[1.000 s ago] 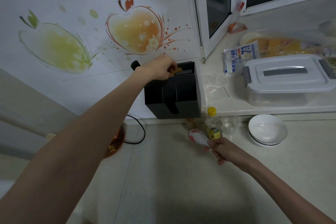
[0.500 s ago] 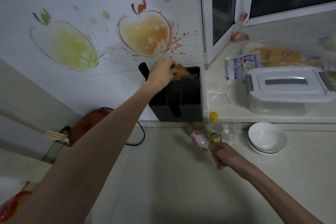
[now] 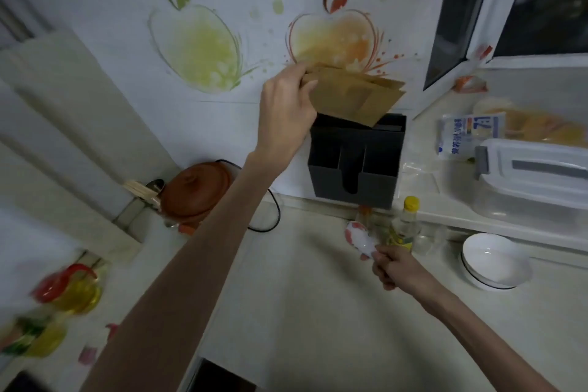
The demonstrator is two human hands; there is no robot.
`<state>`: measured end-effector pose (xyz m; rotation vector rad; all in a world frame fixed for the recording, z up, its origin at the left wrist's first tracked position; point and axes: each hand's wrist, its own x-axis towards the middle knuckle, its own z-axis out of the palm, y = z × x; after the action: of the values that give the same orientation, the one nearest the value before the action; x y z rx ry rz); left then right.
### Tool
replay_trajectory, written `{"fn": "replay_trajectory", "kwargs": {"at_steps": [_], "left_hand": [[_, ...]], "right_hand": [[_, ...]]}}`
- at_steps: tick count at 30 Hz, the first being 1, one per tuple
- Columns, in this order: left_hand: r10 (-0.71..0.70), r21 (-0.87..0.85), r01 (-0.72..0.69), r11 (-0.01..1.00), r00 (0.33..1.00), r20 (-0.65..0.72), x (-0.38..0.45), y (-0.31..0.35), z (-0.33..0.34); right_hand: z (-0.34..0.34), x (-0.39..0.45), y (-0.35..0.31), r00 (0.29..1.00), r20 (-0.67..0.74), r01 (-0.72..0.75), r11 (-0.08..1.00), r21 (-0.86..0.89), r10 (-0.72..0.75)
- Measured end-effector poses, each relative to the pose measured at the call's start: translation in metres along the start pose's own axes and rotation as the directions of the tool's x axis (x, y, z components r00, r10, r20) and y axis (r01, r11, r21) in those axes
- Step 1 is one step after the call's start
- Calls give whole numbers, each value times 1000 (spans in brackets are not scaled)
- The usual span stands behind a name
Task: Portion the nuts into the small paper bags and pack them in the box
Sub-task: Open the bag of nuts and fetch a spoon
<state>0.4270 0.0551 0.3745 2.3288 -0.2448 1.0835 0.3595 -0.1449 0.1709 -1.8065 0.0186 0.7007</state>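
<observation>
Brown paper bags (image 3: 353,95), a small stack of them, are getting pinched at one end by the left hand (image 3: 286,105), which is holding them just above the open top of the black holder (image 3: 354,162) by the wall. Lower down, the right hand (image 3: 393,267) is gripping a white spoon (image 3: 358,237) over the counter (image 3: 318,312), near a yellow-capped bottle (image 3: 404,226) and a white bowl (image 3: 496,261).

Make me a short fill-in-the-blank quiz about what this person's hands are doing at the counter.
1. The left hand grips brown paper ____ above the black organizer.
2. The right hand holds a ____.
3. The white bowl sits on the ____.

Missing words: bags; spoon; counter
</observation>
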Motion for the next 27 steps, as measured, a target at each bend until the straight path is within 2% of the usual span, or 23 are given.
{"fn": "replay_trajectory", "kwargs": {"at_steps": [5,6,7,8,10,12,14,15,17,19,22,27], "left_hand": [[-261,46,260,965,965,17,-83,-42,-37],[-361,48,359,932,932,28,-110,-54,-44],[-488,36,486,873,872,44,-141,-67,-51],[-626,-5,628,779,777,70,-173,-79,-59],[-847,-124,856,501,515,129,-238,-95,-74],[-965,-209,955,212,238,107,-301,-105,-90],[-997,-294,956,-13,8,72,-352,-106,-103],[-995,-316,945,-90,-73,65,-372,-106,-110],[-984,-305,936,-177,-174,36,-400,-107,-127],[-975,-317,926,-205,-220,-14,-415,-111,-146],[-973,-401,900,-170,-217,-76,-419,-126,-178],[-984,-429,903,31,-47,-169,-391,-173,-233]], "right_hand": [[24,-6,6,998,56,8,1000,-12,-7],[29,-8,9,998,66,2,1000,-15,-1],[35,-9,12,997,74,-7,1000,-17,8],[42,-10,16,997,81,-17,1000,-20,19],[57,-12,23,994,99,-36,999,-40,40],[81,-12,33,989,135,-51,996,-76,61],[106,-11,44,980,182,-53,991,-126,76],[118,-11,49,973,214,-54,987,-150,86],[143,-10,57,952,283,-68,982,-174,116],[163,-10,61,924,351,-86,978,-188,148],[188,-7,62,899,399,-111,975,-192,181],[227,3,49,911,382,-80,975,-207,156]]}}
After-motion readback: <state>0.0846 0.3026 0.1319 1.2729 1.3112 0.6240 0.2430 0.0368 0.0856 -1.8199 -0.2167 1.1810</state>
